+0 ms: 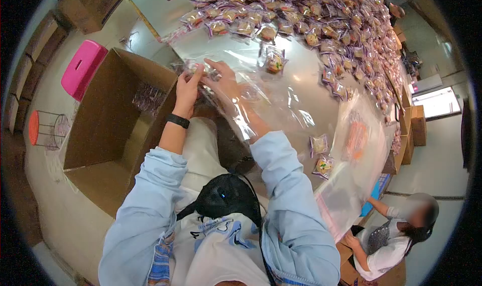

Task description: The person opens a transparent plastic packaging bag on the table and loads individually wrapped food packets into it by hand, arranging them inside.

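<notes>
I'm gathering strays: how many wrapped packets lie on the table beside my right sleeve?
2: a pale packet by the clear plastic bags, and a patterned packet just below it in view. The bags may hide more.

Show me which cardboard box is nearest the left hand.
The open cardboard box between the pink stool and left hand; other boxes stand farther off.

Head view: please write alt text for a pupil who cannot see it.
A person's left hand and right hand handle a clear plastic bag beside an open brown cardboard box. Small purple-edged packets crowd a shiny grey table beyond.
</notes>
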Demonstrator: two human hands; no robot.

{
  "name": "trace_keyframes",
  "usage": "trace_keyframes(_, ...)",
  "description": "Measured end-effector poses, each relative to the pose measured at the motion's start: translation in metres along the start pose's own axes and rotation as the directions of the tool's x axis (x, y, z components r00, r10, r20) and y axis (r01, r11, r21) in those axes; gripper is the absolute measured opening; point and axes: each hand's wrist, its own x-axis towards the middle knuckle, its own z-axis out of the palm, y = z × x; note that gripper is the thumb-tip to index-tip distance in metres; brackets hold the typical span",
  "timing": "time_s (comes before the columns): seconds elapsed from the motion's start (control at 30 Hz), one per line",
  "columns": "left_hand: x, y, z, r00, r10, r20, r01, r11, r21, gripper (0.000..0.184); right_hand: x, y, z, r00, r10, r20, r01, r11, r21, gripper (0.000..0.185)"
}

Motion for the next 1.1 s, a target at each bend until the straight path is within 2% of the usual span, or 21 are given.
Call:
trace_keyframes(0.03, 0.002, 0.000, 0.002, 1.000, 0.004, 0.007, -0.004, 1.000, 0.002, 0.075, 0.000, 0.001, 0.004, 1.000, 0.009, -0.017, -0.008, 0.997, 0.077, 0.058)
trace_keyframes(0.07, -0.012, 0.009, 0.008, 0.991, 0.128, 0.028, -0.130, 0.990, 0.061, 0.065, -0.002, 0.010, 0.013, 0.999, -0.004, -0.040, 0.014, 0.963, 0.269, 0.054)
trace_keyframes(0.17, -0.028, -0.003, 0.014, 0.978, 0.174, 0.114, -0.181, 0.982, 0.048, 0.057, 0.004, 0.042, 0.021, 0.994, -0.011, 0.109, -0.002, 0.993, 0.114, 0.055)
trace_keyframes(0.2, -0.037, 0.003, 0.018, 0.993, 0.014, 0.117, -0.019, 0.999, 0.047, 0.045, 0.006, 0.039, 0.022, 0.988, -0.148, 0.038, 0.140, 0.978, 0.156, 0.050)
trace_keyframes(0.3, -0.059, 0.010, 0.025, 0.990, -0.090, 0.104, 0.092, 0.996, -0.015, 0.047, -0.003, -0.004, 0.008, 0.977, -0.007, 0.213, 0.078, 0.942, -0.328, 0.049)
trace_keyframes(0.33, -0.062, 0.009, 0.023, 0.984, -0.139, 0.108, 0.134, 0.990, 0.052, 0.047, 0.000, 0.002, 0.005, 0.953, 0.022, 0.303, 0.052, 0.970, -0.236, 0.050)
trace_keyframes(0.43, -0.074, 0.024, 0.019, 0.974, -0.191, 0.118, 0.188, 0.981, 0.039, 0.049, -0.022, 0.007, -0.007, 0.930, -0.329, 0.165, 0.357, 0.916, -0.181, 0.053)
trace_keyframes(0.47, -0.079, 0.024, 0.015, 0.974, -0.191, 0.123, 0.189, 0.982, 0.026, 0.058, -0.043, -0.011, -0.026, 0.921, -0.355, 0.162, 0.384, 0.900, -0.207, 0.055)
trace_keyframes(0.57, -0.095, 0.000, -0.002, 0.999, 0.047, -0.008, -0.046, 0.996, 0.077, 0.070, -0.100, -0.015, -0.065, 0.926, -0.358, 0.121, 0.376, 0.841, -0.388, 0.057)
trace_keyframes(0.63, -0.128, -0.001, 0.005, 0.910, 0.405, -0.090, -0.349, 0.864, 0.361, 0.086, -0.142, -0.027, -0.089, 0.982, -0.150, 0.112, 0.187, 0.778, -0.600, 0.055)
trace_keyframes(0.67, -0.153, 0.011, 0.015, 0.840, 0.541, -0.042, -0.460, 0.752, 0.472, 0.095, -0.159, -0.031, -0.099, 0.996, -0.036, 0.086, 0.086, 0.718, -0.690, 0.055)
trace_keyframes(0.73, -0.191, 0.029, 0.043, 0.669, 0.670, 0.322, -0.706, 0.436, 0.557, 0.090, -0.181, -0.027, -0.119, 0.988, 0.130, 0.084, -0.027, 0.677, -0.735, 0.054)
trace_keyframes(0.77, -0.204, 0.034, 0.059, 0.656, 0.615, 0.437, -0.727, 0.359, 0.585, 0.087, -0.190, -0.024, -0.125, 0.973, 0.216, 0.078, -0.084, 0.651, -0.754, 0.054)
trace_keyframes(0.8, -0.215, 0.039, 0.075, 0.635, 0.548, 0.545, -0.753, 0.278, 0.597, 0.084, -0.196, -0.015, -0.130, 0.996, 0.083, 0.037, -0.024, 0.636, -0.771, 0.050)
trace_keyframes(0.87, -0.220, 0.039, 0.097, 0.609, 0.441, 0.660, -0.773, 0.142, 0.618, 0.081, -0.203, -0.006, -0.147, 0.996, 0.079, 0.035, -0.025, 0.648, -0.761, 0.046)
trace_keyframes(0.93, -0.219, 0.036, 0.110, 0.628, 0.370, 0.685, -0.746, 0.034, 0.665, 0.080, -0.213, -0.005, -0.162, 0.995, 0.091, 0.045, -0.030, 0.686, -0.727, 0.045)
trace_keyframes(1.03, -0.211, 0.029, 0.110, 0.607, 0.330, 0.723, -0.770, 0.020, 0.638, 0.066, -0.228, -0.008, -0.194, 0.989, 0.120, 0.087, -0.036, 0.767, -0.641, 0.047)
trace_keyframes(1.07, -0.214, 0.029, 0.109, 0.606, 0.325, 0.726, -0.779, 0.063, 0.623, 0.058, -0.236, -0.014, -0.203, 0.993, 0.085, -0.076, -0.114, 0.687, -0.717, 0.047)
trace_keyframes(1.1, -0.213, 0.028, 0.107, 0.614, 0.304, 0.728, -0.778, 0.076, 0.624, 0.058, -0.247, -0.025, -0.210, 0.972, 0.037, -0.230, -0.205, 0.608, -0.767, 0.048)
